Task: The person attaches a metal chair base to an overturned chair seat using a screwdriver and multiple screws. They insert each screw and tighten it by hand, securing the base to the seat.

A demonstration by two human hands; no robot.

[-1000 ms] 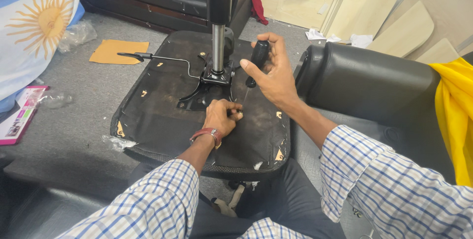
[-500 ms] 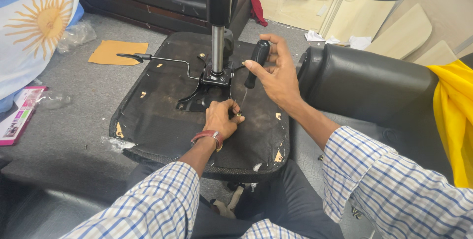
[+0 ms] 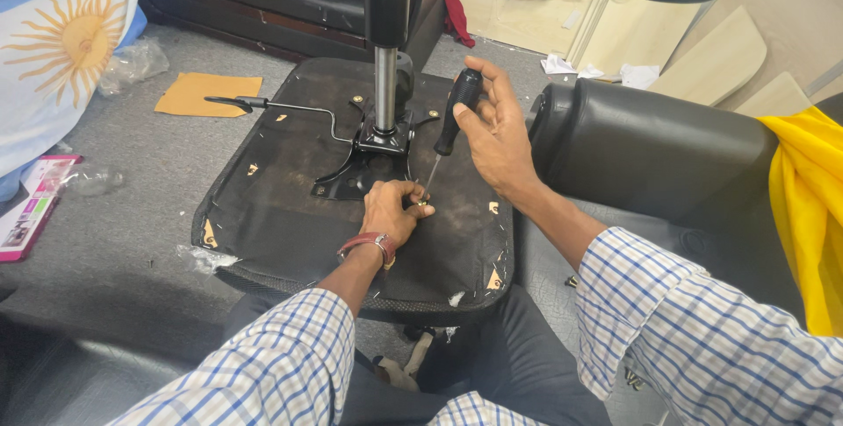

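While pinching a screw (image 3: 422,204) on the upturned seat (image 3: 290,215), left hand (image 3: 389,212) unmoved; right hand (image 3: 493,132), closed around the screwdriver (image 3: 450,124), now higher, tool steeper, tip at the screw.

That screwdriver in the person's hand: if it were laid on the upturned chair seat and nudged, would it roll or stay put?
The screwdriver would probably roll: its black handle looks rounded and its shaft is thin. It seems stiff, standing straight in the right hand. The seat underside looks matte and fairly flat, which might slow it.
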